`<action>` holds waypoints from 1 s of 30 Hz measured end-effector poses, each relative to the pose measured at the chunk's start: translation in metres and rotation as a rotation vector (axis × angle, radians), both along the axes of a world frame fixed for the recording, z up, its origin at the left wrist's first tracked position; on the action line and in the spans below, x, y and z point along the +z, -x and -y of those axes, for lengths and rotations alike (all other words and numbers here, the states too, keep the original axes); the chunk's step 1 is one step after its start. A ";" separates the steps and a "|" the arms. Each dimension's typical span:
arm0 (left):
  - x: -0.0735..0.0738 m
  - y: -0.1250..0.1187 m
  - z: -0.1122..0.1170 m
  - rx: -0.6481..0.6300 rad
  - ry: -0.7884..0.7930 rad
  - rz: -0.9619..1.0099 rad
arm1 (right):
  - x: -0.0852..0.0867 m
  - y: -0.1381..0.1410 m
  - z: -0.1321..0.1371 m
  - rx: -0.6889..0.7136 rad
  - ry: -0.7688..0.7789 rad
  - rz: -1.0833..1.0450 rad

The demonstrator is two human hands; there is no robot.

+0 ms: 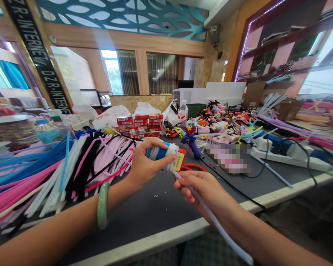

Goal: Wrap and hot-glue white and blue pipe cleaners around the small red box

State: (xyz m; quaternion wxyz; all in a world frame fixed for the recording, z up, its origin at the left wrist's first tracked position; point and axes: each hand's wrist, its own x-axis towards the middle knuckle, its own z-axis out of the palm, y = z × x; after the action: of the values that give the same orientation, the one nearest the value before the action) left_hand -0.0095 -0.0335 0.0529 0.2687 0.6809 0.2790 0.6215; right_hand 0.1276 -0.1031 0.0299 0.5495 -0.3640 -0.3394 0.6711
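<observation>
My left hand (144, 160) is closed around a blue and white roll-shaped piece (170, 149) wound with fuzzy stems; its far side is hidden by my fingers. Between the thumb and fingers of my right hand (197, 184) is a pale white-lilac pipe cleaner (218, 221). One end of this stem meets the underside of the wound piece, and the rest trails down past my right wrist. Just behind the piece a small red and yellow box (179, 161) partly shows.
Bundles of coloured pipe cleaners (50, 184) cover the left. Stacked red boxes (141, 125) stand behind. A blue glue gun (192, 146) with a cable, a pixelated flat object (229, 159), small figures (219, 125) and a white power strip (288, 157) lie to the right.
</observation>
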 end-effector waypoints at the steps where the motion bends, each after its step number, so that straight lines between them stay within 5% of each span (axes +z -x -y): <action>1: 0.000 0.000 0.000 -0.002 0.000 -0.008 | 0.000 -0.002 -0.001 0.000 -0.006 0.021; 10: 0.002 0.001 0.001 -0.059 -0.007 -0.119 | 0.016 -0.008 0.001 0.062 0.038 0.221; 19: 0.004 0.003 0.005 -0.060 -0.010 -0.148 | 0.017 -0.013 -0.004 0.067 0.005 0.185; 24: 0.003 0.001 0.008 -0.034 -0.062 -0.232 | 0.012 -0.019 -0.007 0.042 -0.211 0.472; 30: -0.002 0.000 0.002 -0.044 0.042 -0.301 | 0.010 -0.028 -0.005 -0.300 -0.809 1.207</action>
State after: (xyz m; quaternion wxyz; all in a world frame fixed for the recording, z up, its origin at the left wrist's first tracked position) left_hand -0.0091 -0.0356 0.0511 0.2516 0.7665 0.3143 0.5003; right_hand 0.1555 -0.0983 0.0399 0.4443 -0.4811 -0.7498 0.0945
